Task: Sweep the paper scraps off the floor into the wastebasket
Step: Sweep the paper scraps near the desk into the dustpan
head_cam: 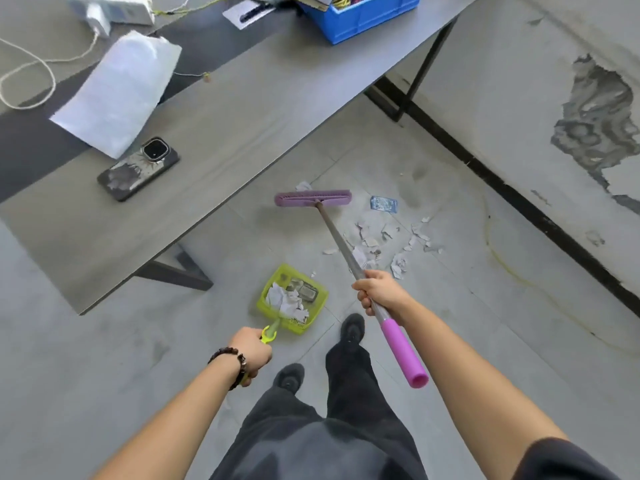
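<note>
Head cam looking straight down. One broom, one dustpan, two hands, both busy. The right hand (380,293) is wrapped tight around the broom's (337,242) metal pole, just above the pink grip sleeve (403,355). The purple broom head (313,198) sits out by the table edge, past the mess, but I can't tell if it's actually touching the floor.

The left hand (251,351), with one beaded bracelet (230,362) on the wrist, is clamped on the handle of the yellow-green dustpan (318,297). The pan is down low in front of the two black shoes (352,329) and already has a wad of crumpled paper in it.

The paper scraps (381,244) are still on the floor tiles in one loose patch to the right of the pole. There are a dozen-plus torn white bits, too small to count exactly. One stray bit (304,186) lies just behind the broom head, and one blue wrapper (383,204) is just right of it.

On the grey table (242,109) there's one phone (138,169) lying face down, one white sheet (121,95) and one blue bin (363,19).
</note>
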`<action>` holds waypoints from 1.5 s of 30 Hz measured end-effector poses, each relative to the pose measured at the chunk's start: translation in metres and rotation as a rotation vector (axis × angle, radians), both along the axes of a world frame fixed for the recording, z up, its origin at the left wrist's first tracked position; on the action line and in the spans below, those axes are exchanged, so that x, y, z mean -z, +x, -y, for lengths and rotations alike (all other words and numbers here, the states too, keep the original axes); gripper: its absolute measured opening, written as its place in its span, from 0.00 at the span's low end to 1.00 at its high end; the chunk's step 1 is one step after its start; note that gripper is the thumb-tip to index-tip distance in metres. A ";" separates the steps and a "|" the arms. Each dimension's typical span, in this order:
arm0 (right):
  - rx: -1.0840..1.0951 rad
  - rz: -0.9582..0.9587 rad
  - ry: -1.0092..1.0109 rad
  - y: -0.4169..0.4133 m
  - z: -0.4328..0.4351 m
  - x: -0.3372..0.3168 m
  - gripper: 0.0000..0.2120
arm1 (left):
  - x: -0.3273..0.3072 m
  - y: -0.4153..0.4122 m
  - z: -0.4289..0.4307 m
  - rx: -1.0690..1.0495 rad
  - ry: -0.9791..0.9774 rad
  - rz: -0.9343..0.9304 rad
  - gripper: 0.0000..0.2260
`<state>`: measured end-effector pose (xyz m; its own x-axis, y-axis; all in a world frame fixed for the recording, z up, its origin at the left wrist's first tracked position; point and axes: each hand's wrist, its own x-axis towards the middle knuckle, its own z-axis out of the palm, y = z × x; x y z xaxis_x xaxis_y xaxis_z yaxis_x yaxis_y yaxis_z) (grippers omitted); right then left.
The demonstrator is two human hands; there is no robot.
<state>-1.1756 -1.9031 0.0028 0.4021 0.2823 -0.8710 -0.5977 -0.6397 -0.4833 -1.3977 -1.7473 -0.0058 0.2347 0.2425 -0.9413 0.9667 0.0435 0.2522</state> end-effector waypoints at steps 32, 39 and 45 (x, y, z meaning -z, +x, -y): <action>-0.783 0.019 -0.752 0.052 0.115 0.057 0.28 | -0.006 0.054 -0.002 -0.005 0.074 -0.176 0.18; -0.533 0.129 -0.689 -0.004 0.148 0.033 0.22 | -0.003 0.037 -0.005 0.024 0.038 -0.083 0.09; -0.499 0.228 -0.594 -0.022 0.090 0.021 0.23 | -0.005 0.022 -0.007 -0.002 -0.048 -0.043 0.01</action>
<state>-1.1978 -1.9929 -0.0183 0.5366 -0.0090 -0.8438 -0.1018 -0.9933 -0.0542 -1.3753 -1.7405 -0.0007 0.1933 0.1977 -0.9610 0.9765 0.0569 0.2081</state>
